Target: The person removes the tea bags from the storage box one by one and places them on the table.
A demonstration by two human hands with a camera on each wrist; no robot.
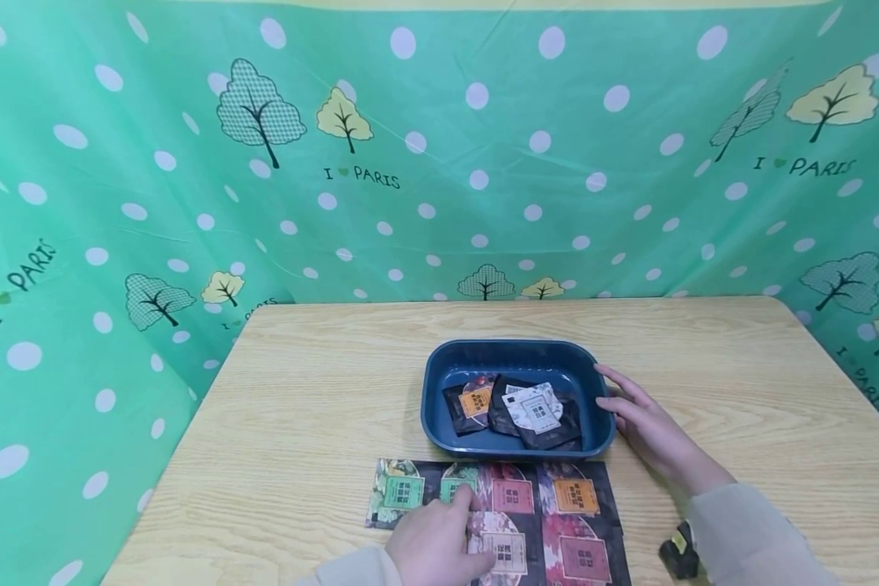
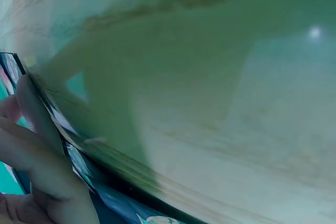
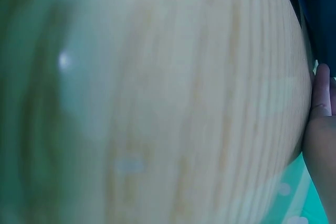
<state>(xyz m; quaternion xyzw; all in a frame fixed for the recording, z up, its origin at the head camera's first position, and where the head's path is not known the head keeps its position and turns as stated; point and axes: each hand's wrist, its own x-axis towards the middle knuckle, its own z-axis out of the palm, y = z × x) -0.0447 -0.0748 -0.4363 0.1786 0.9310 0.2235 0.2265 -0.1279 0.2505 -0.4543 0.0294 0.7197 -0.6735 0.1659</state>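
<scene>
A dark blue plastic bin (image 1: 509,448) stands mid-table. Inside lie several sachets, among them one with an orange label (image 1: 474,402) and a white-labelled one (image 1: 536,413) on top. Straight fingers of my right hand (image 1: 652,431) touch the bin's right rim. In front of the bin, flat sachets lie in two rows: a green one (image 1: 403,493) at left, a pink one (image 1: 513,496), an orange one (image 1: 575,495), and pale pink (image 1: 509,553) and dark red (image 1: 584,560) ones nearer. My left hand (image 1: 432,539) rests over this group, index finger on a second green sachet (image 1: 454,476).
A small black object (image 1: 679,553) with a yellow mark lies beside the right sleeve (image 1: 747,533). The wood-grain table (image 1: 322,391) reaches back to a green dotted curtain (image 1: 476,203), which also hangs at both sides.
</scene>
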